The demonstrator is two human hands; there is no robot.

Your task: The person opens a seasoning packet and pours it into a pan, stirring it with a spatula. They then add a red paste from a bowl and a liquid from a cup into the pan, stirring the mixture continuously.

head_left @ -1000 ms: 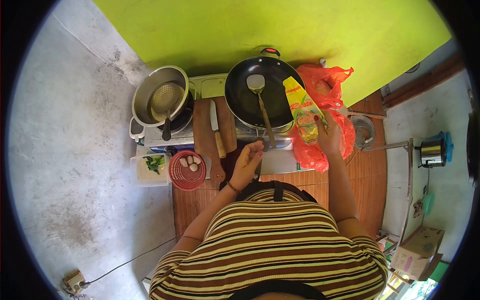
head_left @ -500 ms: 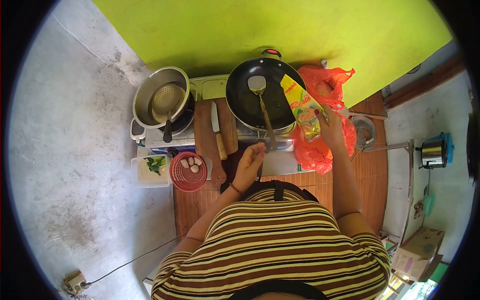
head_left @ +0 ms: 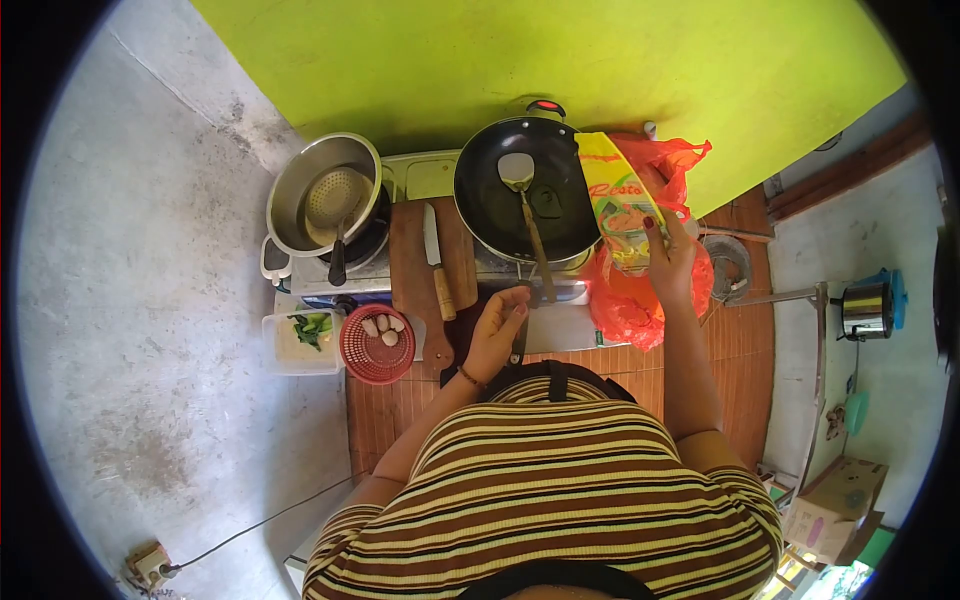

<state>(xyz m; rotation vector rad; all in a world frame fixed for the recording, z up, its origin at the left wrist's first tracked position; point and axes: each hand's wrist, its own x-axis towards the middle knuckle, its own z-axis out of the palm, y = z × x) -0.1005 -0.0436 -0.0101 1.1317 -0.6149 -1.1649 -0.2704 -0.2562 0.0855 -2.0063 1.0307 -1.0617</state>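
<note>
My right hand (head_left: 672, 256) grips a yellow packet (head_left: 618, 205) by its lower right edge, at the right rim of a black wok (head_left: 480, 190). A metal spatula (head_left: 530, 215) lies in the wok, its handle across the near rim. My left hand (head_left: 500, 325) is just below the end of that handle, fingers curled with thumb and fingertips close together; whether anything small is between them cannot be made out. Left of the wok, a knife (head_left: 436, 255) rests on a wooden cutting board (head_left: 408, 270).
A metal pot (head_left: 283, 200) holding a perforated ladle (head_left: 335, 198) stands left on the stove. A red basket (head_left: 375, 370) with bulbs and a clear container (head_left: 282, 355) with greens sit nearer. Red plastic bags (head_left: 628, 308) lie right of the wok, before a green wall (head_left: 560, 55).
The yellow packet has turned more upright and moved slightly right, with my right hand still holding it. My left hand has hardly moved.
</note>
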